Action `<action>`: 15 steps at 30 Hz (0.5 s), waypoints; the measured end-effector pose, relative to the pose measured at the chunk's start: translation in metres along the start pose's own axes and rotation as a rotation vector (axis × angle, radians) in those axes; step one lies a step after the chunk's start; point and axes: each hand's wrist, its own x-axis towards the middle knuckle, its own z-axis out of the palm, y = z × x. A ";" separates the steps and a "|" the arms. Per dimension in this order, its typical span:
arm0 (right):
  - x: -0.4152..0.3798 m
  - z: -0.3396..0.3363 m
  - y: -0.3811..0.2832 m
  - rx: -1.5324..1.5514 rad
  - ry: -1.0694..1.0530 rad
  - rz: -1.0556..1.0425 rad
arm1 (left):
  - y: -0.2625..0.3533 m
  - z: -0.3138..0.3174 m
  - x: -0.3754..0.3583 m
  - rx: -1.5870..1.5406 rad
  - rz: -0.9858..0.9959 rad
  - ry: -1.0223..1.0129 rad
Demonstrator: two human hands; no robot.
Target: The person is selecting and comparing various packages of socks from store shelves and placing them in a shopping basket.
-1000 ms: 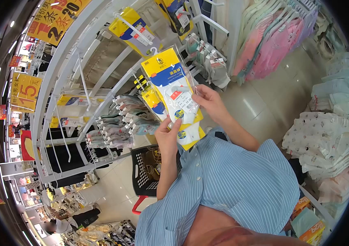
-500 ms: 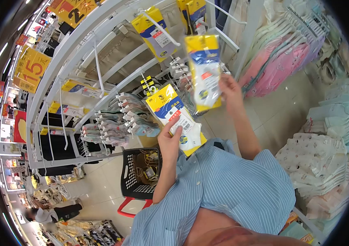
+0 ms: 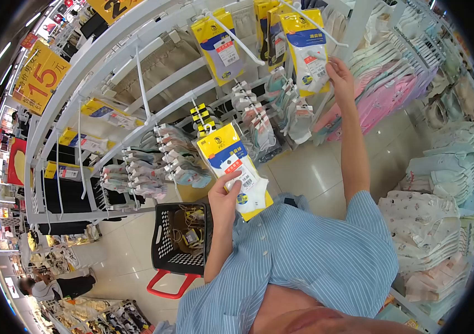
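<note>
My left hand [image 3: 225, 203] pinches a pack of white socks [image 3: 223, 142] with a yellow and blue card and a red-topped price label, held in front of my chest. Up at the rack, my right hand [image 3: 341, 80] grips the lower right edge of a similar sock pack [image 3: 308, 38]. A white display hook [image 3: 326, 34] crosses the top of that second pack in this view. Left of it, a sock pack with greyish-purple socks [image 3: 220, 50] hangs on another hook, and further yellow packs [image 3: 270, 33] hang between the two.
Clipped bundles of small socks [image 3: 178, 147] hang on the white rack [image 3: 92, 72]. Below stands a black basket [image 3: 162, 239] with a red handle and goods inside. Baby clothes [image 3: 420, 217] hang on the right. Another person [image 3: 62, 288] is at the far lower left.
My right hand has carried its sock pack up and to the right, to the rack hook. My left hand still holds its pack, slightly lower and further left.
</note>
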 end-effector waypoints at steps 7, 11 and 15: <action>0.039 -0.006 0.028 -0.081 -0.109 0.117 | -0.001 -0.009 0.001 0.009 0.000 0.056; 0.058 0.004 0.046 -0.086 -0.147 0.160 | -0.002 -0.011 0.001 -0.025 -0.002 0.063; 0.070 0.013 0.063 -0.129 -0.224 0.210 | -0.001 -0.012 -0.002 -0.033 0.001 0.071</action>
